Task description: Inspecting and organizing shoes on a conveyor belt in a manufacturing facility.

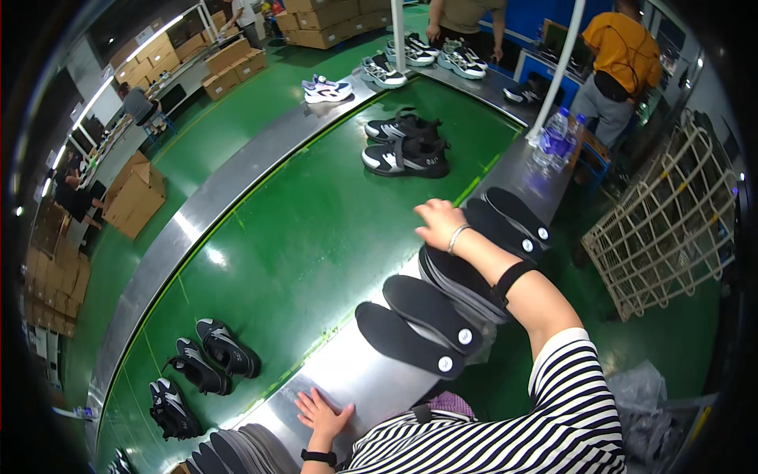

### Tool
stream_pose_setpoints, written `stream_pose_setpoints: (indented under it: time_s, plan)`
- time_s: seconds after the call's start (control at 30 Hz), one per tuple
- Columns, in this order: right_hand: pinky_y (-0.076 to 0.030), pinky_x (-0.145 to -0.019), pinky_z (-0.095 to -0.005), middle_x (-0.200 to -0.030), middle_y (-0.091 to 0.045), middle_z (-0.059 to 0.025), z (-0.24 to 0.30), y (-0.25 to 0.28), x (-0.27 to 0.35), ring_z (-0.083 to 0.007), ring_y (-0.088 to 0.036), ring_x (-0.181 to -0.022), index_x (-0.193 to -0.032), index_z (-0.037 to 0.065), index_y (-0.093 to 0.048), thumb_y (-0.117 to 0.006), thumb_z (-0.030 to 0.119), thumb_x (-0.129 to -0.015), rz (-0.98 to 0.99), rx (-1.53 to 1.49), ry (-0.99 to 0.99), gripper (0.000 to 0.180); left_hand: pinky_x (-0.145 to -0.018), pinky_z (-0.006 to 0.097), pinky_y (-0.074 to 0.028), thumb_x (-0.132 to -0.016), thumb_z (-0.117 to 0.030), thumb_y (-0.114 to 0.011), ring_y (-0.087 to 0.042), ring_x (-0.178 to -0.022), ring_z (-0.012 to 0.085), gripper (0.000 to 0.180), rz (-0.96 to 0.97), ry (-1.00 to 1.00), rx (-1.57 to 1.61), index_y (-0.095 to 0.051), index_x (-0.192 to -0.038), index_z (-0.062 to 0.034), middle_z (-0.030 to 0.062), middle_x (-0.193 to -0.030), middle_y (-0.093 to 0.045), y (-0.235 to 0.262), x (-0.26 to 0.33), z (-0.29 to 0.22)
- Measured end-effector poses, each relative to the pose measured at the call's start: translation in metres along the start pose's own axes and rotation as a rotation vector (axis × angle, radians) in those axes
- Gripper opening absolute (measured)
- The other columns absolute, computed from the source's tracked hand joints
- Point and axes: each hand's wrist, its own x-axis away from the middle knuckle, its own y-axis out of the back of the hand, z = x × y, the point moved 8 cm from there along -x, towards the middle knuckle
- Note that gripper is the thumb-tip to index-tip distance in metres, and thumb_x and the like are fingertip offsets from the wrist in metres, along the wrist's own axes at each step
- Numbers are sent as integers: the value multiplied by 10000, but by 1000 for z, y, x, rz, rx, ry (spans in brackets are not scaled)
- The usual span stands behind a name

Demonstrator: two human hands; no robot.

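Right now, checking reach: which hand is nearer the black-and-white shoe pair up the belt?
Right hand is nearer, just below the pair; left hand rests far back on the steel edge.

Your black-and-white striped sleeve (576, 395) reaches over flat black foam insoles with small white round stickers (430, 312) lying on the shiny silver metal table edge (355, 379), beside a glossy green conveyor belt (316, 237) that carries black-and-white sneakers (404, 156), with tan cardboard boxes (136, 197) beyond.
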Motion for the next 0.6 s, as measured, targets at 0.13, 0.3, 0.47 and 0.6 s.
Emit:
stream_pose_setpoints:
  time_s: [0.13, 0.3, 0.47, 0.6]
  plan:
    - [-386, -850, -430, -1161, -423, -119, -82, -13, -56, -295, -407, -1086, -1088, 139, -496, -635, 220, -694, -69, 88, -208, 425, -953, 590, 35, -548, -600, -658, 167, -1258, 408, 1189, 37, 8, -4, 31, -1335, -35, 264, -1368, 123, -3, 3, 0]
    - [-365, -898, -439, -1265, -329, -137, -130, -22, -114, -308, -334, -1170, -1131, 180, -470, -670, 176, -666, -108, 45, -332, 507, -963, 580, -146, -644, -558, -615, -75, -1245, 464, 1028, 21, 8, -202, -88, -1335, -7, 314, -1350, -30, 6, 8, -15]
    - [-360, -913, -416, -1297, -270, -164, -159, -39, -146, -319, -297, -1199, -1070, 166, -487, -609, 66, -658, -164, 21, -411, 441, -971, 580, -114, -583, -560, -662, -60, -1224, 503, 1134, 52, 26, -107, -7, -1337, -22, 343, -1329, -41, 10, 8, -22]
    - [-370, -906, -406, -1285, -296, -154, -168, -54, -173, -316, -322, -1186, -1077, 178, -504, -600, 53, -664, 24, -46, -410, 442, -966, 586, -121, -582, -570, -656, -69, -1220, 509, 1127, 78, 58, -120, -22, -1334, -21, 350, -1321, -67, 7, 8, -19]
